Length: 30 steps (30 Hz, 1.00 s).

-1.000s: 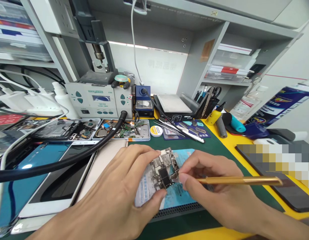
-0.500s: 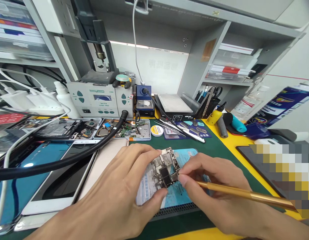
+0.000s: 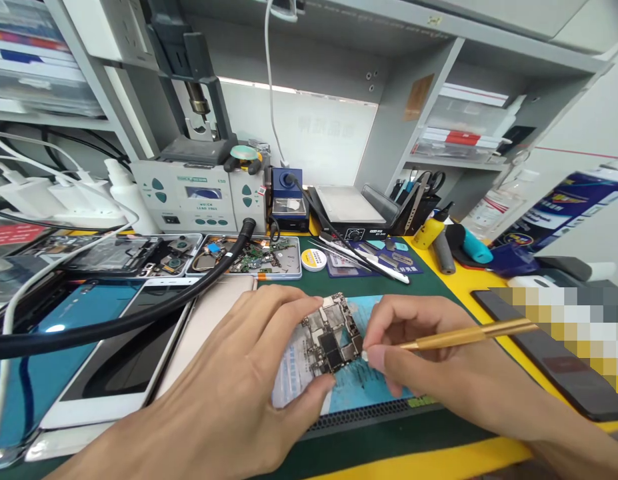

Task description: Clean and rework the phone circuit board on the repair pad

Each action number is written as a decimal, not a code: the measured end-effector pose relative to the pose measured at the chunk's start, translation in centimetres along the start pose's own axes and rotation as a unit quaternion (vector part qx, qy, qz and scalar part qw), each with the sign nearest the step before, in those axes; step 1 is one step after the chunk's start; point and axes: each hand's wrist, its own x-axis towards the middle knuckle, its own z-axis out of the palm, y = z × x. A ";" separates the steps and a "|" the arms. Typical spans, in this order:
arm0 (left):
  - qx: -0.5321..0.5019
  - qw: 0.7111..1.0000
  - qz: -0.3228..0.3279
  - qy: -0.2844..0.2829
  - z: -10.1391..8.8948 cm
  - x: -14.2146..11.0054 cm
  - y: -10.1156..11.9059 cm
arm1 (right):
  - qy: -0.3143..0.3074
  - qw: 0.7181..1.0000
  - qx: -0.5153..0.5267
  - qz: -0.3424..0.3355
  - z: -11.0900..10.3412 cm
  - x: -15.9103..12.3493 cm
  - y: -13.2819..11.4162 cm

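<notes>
A bare phone circuit board [image 3: 330,351] lies tilted over a blue and white printed sheet [image 3: 351,397]. My left hand [image 3: 233,380] grips it by its edges, with fingers at the upper left and the thumb at the lower edge. At the board's right edge, my right hand [image 3: 433,360] is closed with thumb and forefinger in a pinch. A tiny whitish piece [image 3: 365,355] shows at those fingertips, too small to name. The same hand carries a gold pen-shaped tool [image 3: 469,335], whose shaft points away to the right and whose tip is hidden by the fingers.
Phones [image 3: 123,360] lie at the left under a thick black hose [image 3: 139,331]. Behind are a tray of small boards [image 3: 289,265], a hot-air station [image 3: 201,197], a round white tin [image 3: 313,259] and tweezers [image 3: 399,275]. A dark phone-like slab [image 3: 553,373] lies right.
My right hand has drawn slightly right, off the board's edge, and the gold tool's far end has swung upward. My left hand and the board have stayed put.
</notes>
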 end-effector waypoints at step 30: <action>-0.021 1.000 -0.014 -0.012 -0.2 0.2 0.0 | -0.016 1.000 -0.020 0.008 0.8 -0.3 0.4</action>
